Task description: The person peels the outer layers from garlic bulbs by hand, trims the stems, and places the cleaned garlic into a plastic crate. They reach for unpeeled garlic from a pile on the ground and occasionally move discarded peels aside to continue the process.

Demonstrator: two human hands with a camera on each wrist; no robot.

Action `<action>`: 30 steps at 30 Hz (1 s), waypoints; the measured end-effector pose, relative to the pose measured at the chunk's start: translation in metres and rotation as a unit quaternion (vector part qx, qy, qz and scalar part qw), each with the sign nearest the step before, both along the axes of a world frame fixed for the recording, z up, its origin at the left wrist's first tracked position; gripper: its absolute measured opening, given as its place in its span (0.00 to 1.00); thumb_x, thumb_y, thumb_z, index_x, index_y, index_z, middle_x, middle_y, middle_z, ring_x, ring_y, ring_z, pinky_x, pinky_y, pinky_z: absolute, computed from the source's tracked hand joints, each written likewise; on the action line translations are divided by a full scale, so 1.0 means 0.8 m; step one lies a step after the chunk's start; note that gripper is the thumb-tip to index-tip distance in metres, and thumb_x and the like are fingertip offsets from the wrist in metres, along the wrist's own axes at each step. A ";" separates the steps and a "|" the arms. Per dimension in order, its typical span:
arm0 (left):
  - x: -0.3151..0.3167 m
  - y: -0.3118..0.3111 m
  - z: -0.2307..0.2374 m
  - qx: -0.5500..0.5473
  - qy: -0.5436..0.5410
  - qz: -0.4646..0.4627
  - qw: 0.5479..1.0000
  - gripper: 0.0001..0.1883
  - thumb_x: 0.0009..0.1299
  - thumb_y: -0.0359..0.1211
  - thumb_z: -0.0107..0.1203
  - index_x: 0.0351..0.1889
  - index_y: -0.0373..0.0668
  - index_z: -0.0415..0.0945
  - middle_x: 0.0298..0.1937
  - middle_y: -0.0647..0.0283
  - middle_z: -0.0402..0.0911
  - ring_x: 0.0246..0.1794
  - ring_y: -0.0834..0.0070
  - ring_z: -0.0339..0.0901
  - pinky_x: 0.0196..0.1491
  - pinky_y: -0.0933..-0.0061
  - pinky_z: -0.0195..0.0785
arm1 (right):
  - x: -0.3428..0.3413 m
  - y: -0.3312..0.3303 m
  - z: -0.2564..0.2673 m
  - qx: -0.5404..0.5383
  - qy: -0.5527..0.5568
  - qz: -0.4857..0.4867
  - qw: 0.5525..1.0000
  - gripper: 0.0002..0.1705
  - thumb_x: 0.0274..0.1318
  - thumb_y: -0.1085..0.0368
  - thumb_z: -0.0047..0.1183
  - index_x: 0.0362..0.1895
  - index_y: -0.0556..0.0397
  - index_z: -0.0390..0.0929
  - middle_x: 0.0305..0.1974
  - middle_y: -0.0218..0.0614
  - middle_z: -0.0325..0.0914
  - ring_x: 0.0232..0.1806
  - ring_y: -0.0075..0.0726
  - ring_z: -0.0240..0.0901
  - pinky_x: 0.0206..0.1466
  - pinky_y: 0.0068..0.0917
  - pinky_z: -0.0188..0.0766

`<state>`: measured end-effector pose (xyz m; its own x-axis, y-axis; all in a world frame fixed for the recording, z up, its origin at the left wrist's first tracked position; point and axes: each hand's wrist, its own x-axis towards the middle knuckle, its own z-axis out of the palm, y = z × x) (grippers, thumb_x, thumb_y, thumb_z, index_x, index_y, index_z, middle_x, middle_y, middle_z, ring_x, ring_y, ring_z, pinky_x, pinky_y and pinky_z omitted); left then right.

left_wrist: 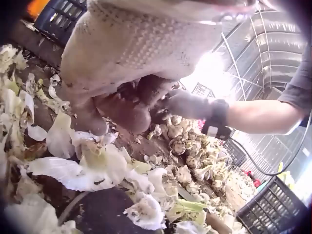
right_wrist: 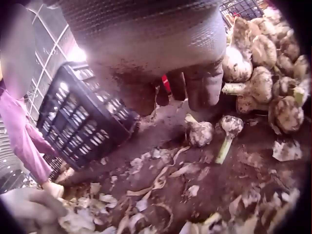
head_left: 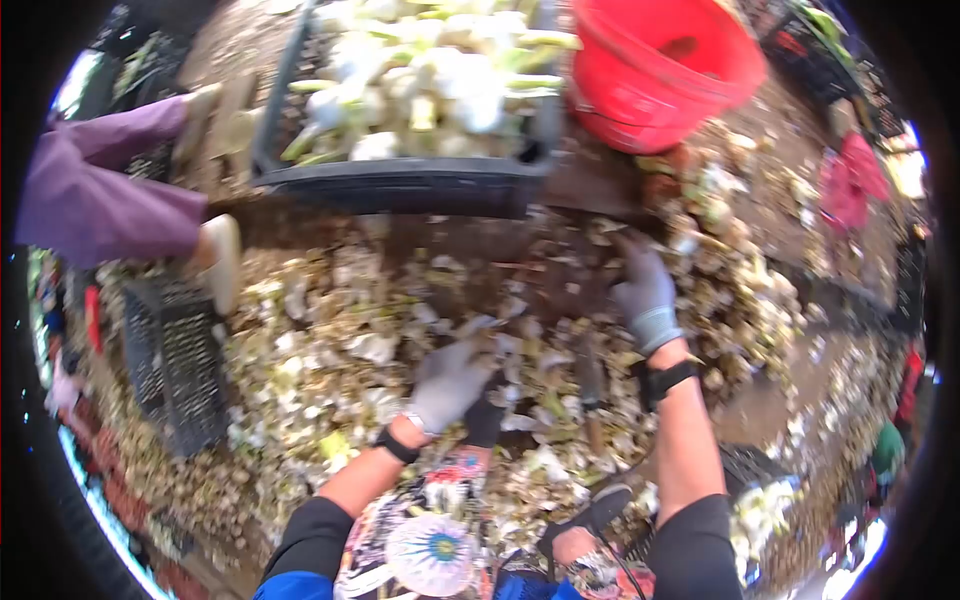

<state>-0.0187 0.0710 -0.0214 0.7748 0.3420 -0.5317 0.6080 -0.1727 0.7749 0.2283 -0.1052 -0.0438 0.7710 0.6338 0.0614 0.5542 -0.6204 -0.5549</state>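
Note:
My left hand (head_left: 448, 385), in a pale soiled knit glove, hovers low over a litter of garlic skins (head_left: 370, 345). Its fingers (left_wrist: 119, 114) hang loosely bent in the left wrist view, with no bulb showing in them. Farther out to the right, my gloved right hand (head_left: 645, 290) reaches down at the near edge of a heap of garlic bulbs (head_left: 720, 215). In the right wrist view its fingers (right_wrist: 204, 87) point downward beside the heap. Two loose bulbs, one a garlic bulb with a short stem (right_wrist: 229, 131), lie on the dirt just past the fingertips.
A black crate (head_left: 400, 175) full of trimmed garlic stands ahead, beside a red bucket (head_left: 650, 90). Another dark crate (head_left: 175, 365) is at the left, near a person's purple trouser legs (head_left: 120, 190). A dark, narrow tool (head_left: 590, 385) lies among the skins between my arms.

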 end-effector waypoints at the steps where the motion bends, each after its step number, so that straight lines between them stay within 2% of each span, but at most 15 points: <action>1: 0.012 0.000 0.019 0.068 0.062 -0.039 0.995 0.14 0.69 0.36 0.56 0.49 0.41 0.82 0.50 0.54 0.85 0.48 0.59 0.83 0.51 0.66 0.73 | 0.014 0.020 -0.011 -0.020 0.014 0.005 1.000 0.31 0.38 0.74 0.56 0.55 0.48 0.78 0.57 0.50 0.74 0.59 0.57 0.70 0.64 0.45 0.69; 3: -0.002 -0.005 -0.018 0.064 -0.068 -0.019 0.995 0.18 0.67 0.40 0.56 0.55 0.47 0.78 0.49 0.53 0.82 0.46 0.56 0.81 0.49 0.61 0.73 | 0.027 0.031 -0.050 -0.097 -0.047 0.049 0.993 0.27 0.42 0.77 0.54 0.53 0.52 0.79 0.58 0.49 0.74 0.57 0.51 0.73 0.61 0.41 0.72; 5: 0.007 0.000 -0.011 0.047 -0.036 -0.018 0.998 0.25 0.66 0.40 0.58 0.62 0.49 0.73 0.60 0.55 0.76 0.52 0.58 0.79 0.54 0.63 0.71 | 0.047 0.030 -0.121 0.082 0.058 0.037 0.994 0.24 0.47 0.80 0.49 0.51 0.55 0.81 0.56 0.44 0.77 0.53 0.39 0.77 0.55 0.33 0.75; 7: 0.014 -0.001 -0.024 0.031 -0.087 -0.004 0.996 0.32 0.66 0.40 0.59 0.70 0.49 0.65 0.67 0.53 0.70 0.62 0.57 0.74 0.62 0.64 0.67 | 0.038 0.029 -0.097 0.102 0.196 -0.055 0.974 0.22 0.50 0.83 0.45 0.48 0.58 0.82 0.50 0.41 0.82 0.47 0.30 0.77 0.50 0.26 0.74; 9: 0.025 -0.003 -0.014 0.024 -0.071 0.009 0.997 0.35 0.67 0.40 0.59 0.72 0.48 0.61 0.68 0.50 0.68 0.67 0.56 0.69 0.67 0.63 0.62 | 0.009 0.022 -0.083 0.136 0.288 -0.027 0.948 0.22 0.51 0.82 0.44 0.49 0.58 0.82 0.42 0.37 0.84 0.43 0.28 0.77 0.49 0.26 0.72; 11: 0.036 -0.011 -0.008 0.031 -0.085 0.008 0.996 0.35 0.67 0.41 0.59 0.72 0.46 0.60 0.68 0.49 0.69 0.68 0.55 0.68 0.68 0.62 0.61 | -0.037 0.023 -0.033 0.088 0.377 -0.023 0.922 0.20 0.53 0.79 0.45 0.49 0.60 0.81 0.41 0.35 0.85 0.41 0.27 0.77 0.48 0.24 0.72; 13: 0.040 -0.015 -0.006 0.036 -0.098 -0.002 0.995 0.35 0.67 0.41 0.59 0.71 0.45 0.60 0.67 0.48 0.69 0.69 0.55 0.67 0.69 0.61 0.60 | -0.082 0.021 -0.010 0.155 0.459 -0.026 0.874 0.17 0.55 0.77 0.47 0.48 0.60 0.81 0.40 0.32 0.84 0.39 0.26 0.76 0.44 0.22 0.72; 15: 0.040 -0.017 -0.005 -0.124 -0.120 -0.017 0.985 0.35 0.67 0.42 0.60 0.70 0.43 0.61 0.66 0.48 0.70 0.68 0.55 0.67 0.68 0.61 0.60 | -0.118 0.039 0.033 0.148 0.480 -0.051 0.863 0.14 0.59 0.72 0.49 0.47 0.60 0.82 0.36 0.30 0.81 0.37 0.24 0.74 0.39 0.19 0.70; 17: 0.036 -0.020 -0.006 -0.095 -0.123 -0.024 0.988 0.33 0.66 0.40 0.59 0.68 0.41 0.62 0.64 0.46 0.71 0.66 0.53 0.69 0.67 0.60 0.62 | -0.138 0.046 0.048 0.282 0.536 -0.223 0.764 0.13 0.64 0.66 0.49 0.46 0.58 0.82 0.32 0.28 0.78 0.35 0.20 0.72 0.35 0.17 0.68; 18: 0.036 -0.021 -0.002 -0.076 -0.122 -0.022 0.989 0.32 0.67 0.39 0.58 0.68 0.41 0.62 0.63 0.45 0.72 0.65 0.51 0.69 0.66 0.60 0.62 | -0.144 0.026 0.013 0.187 0.377 -0.140 0.896 0.17 0.67 0.57 0.50 0.46 0.58 0.82 0.30 0.26 0.76 0.35 0.21 0.71 0.35 0.19 0.67; 19: 0.034 -0.022 0.000 -0.057 -0.122 -0.019 0.991 0.31 0.67 0.39 0.58 0.67 0.41 0.63 0.62 0.45 0.72 0.64 0.50 0.70 0.65 0.59 0.63 | -0.144 0.017 0.010 0.186 0.376 -0.139 0.897 0.17 0.67 0.57 0.50 0.46 0.58 0.82 0.30 0.26 0.76 0.35 0.21 0.71 0.35 0.19 0.67; 21: 0.030 -0.024 0.002 -0.034 -0.135 -0.024 0.990 0.31 0.67 0.39 0.57 0.67 0.41 0.63 0.61 0.44 0.73 0.63 0.48 0.70 0.64 0.59 0.64 | -0.149 0.003 0.005 0.017 0.463 -0.171 0.869 0.20 0.68 0.54 0.51 0.46 0.60 0.82 0.31 0.26 0.77 0.36 0.22 0.69 0.38 0.22 0.68; 22: 0.027 -0.025 0.003 -0.011 -0.146 -0.030 0.989 0.31 0.67 0.39 0.57 0.67 0.40 0.63 0.60 0.43 0.73 0.62 0.47 0.70 0.63 0.58 0.64 | -0.163 0.000 -0.004 0.115 0.419 -0.133 0.891 0.21 0.67 0.54 0.55 0.47 0.62 0.81 0.34 0.27 0.78 0.37 0.22 0.68 0.42 0.24 0.68; 29: 0.013 -0.018 0.011 -0.161 -0.124 -0.013 0.979 0.33 0.69 0.42 0.57 0.69 0.38 0.61 0.64 0.43 0.69 0.66 0.52 0.68 0.67 0.60 0.61 | -0.183 -0.016 0.018 0.217 0.485 -0.171 0.830 0.16 0.67 0.61 0.53 0.46 0.64 0.80 0.38 0.30 0.79 0.38 0.22 0.70 0.45 0.23 0.69; 30: 0.010 -0.023 0.013 -0.127 -0.145 -0.021 0.981 0.34 0.69 0.42 0.57 0.70 0.38 0.61 0.63 0.43 0.70 0.66 0.52 0.68 0.67 0.60 0.61 | -0.181 -0.016 0.025 0.170 0.460 -0.140 0.860 0.14 0.65 0.65 0.49 0.46 0.64 0.80 0.39 0.31 0.80 0.39 0.22 0.72 0.46 0.23 0.69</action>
